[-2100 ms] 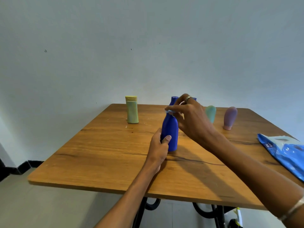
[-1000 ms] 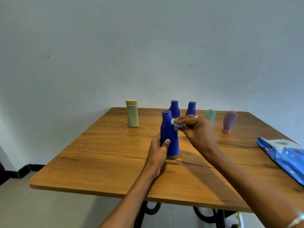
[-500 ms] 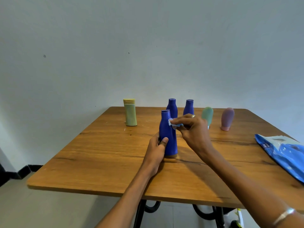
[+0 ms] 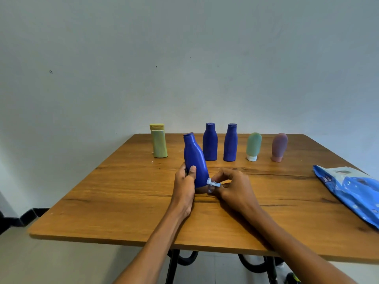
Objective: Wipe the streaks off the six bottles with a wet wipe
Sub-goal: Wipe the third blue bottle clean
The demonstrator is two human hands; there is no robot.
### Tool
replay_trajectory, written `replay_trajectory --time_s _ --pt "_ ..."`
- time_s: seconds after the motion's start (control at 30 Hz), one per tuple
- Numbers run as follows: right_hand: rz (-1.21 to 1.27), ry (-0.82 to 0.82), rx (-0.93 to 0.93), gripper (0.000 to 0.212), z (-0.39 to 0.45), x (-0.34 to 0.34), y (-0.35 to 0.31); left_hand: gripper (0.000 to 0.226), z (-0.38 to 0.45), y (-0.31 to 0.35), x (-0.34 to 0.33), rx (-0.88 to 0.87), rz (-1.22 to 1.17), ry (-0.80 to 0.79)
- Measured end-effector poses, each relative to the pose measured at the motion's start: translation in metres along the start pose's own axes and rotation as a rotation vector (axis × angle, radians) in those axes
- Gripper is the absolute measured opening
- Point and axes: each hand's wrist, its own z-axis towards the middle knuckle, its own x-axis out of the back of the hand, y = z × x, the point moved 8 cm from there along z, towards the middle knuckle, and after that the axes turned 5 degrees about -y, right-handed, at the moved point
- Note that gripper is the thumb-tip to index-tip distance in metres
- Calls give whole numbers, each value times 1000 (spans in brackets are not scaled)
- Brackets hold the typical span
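My left hand (image 4: 184,181) grips a blue bottle (image 4: 194,156) low on its body, and the bottle leans to the left on the wooden table (image 4: 123,201). My right hand (image 4: 231,186) pinches a small crumpled wet wipe (image 4: 212,183) against the bottle's lower right side. Behind them stand a yellow-green bottle (image 4: 159,141), two more blue bottles (image 4: 210,142) (image 4: 230,143), a green tube (image 4: 253,145) on its white cap and a purple tube (image 4: 279,146) on its cap.
A blue wet-wipe pack (image 4: 352,189) lies at the table's right edge. The table's front edge runs below my forearms, with black metal legs (image 4: 174,263) underneath. A plain wall stands close behind the row of bottles.
My right hand has moved the wipe down from the bottle's neck to its lower side. The bottle, upright before, now leans left in my left hand.
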Motion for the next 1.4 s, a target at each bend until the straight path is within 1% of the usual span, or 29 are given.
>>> replay_trajectory --time_s 0.03,0.1,0.17,0.23,0.3,0.37,0.47,0.57,0.67,0.73,0.83,0.9,0.97,1.0,1.07,1.17,1.27,1.4 --pt "94 2 -77 20 0 -3 6 23 1 0 1 -7 -12 8" --pt "435 -12 -256 21 -1 -15 15 22 3 -1 3 -24 -33 32" --pt "766 -27 -393 25 -2 -30 18 20 5 -2 6 -42 -60 59" --pt "962 -44 -482 23 -3 -42 15 19 6 0 7 -58 -86 66" --pt "1034 -71 -548 21 -3 -53 10 19 6 3 4 -71 -91 45" --pt "1017 -100 -598 21 -3 -58 7 18 6 6 2 -89 -69 22" --pt "922 -156 -645 20 0 -58 5 17 5 11 0 -143 -5 7" --pt "949 -183 -664 21 0 -54 9 15 3 17 -3 -205 53 13" --pt "1094 -178 -654 21 1 -53 15 13 6 17 0 -213 66 57" --pt "1147 -168 -630 23 3 -53 19 11 11 15 7 -200 61 101" --pt "1152 -74 -536 23 10 -46 25 13 20 10 15 -176 74 136" --pt "1100 -1 -472 21 13 -37 28 12 28 7 19 -161 92 147" --pt "939 53 -411 23 17 -28 31 13 38 4 21 -141 104 151" --pt "847 77 -383 24 20 -24 33 18 43 3 21 -129 119 147" --pt "740 110 -343 26 25 -21 35 22 55 -1 22 -107 146 128" --pt "695 127 -310 27 36 -19 39 20 73 -6 24 -91 185 110" --pt "628 127 -294 25 48 -17 42 33 92 -11 30 -72 215 128" --pt "582 107 -289 28 63 -19 46 34 110 -11 35 -72 201 135"
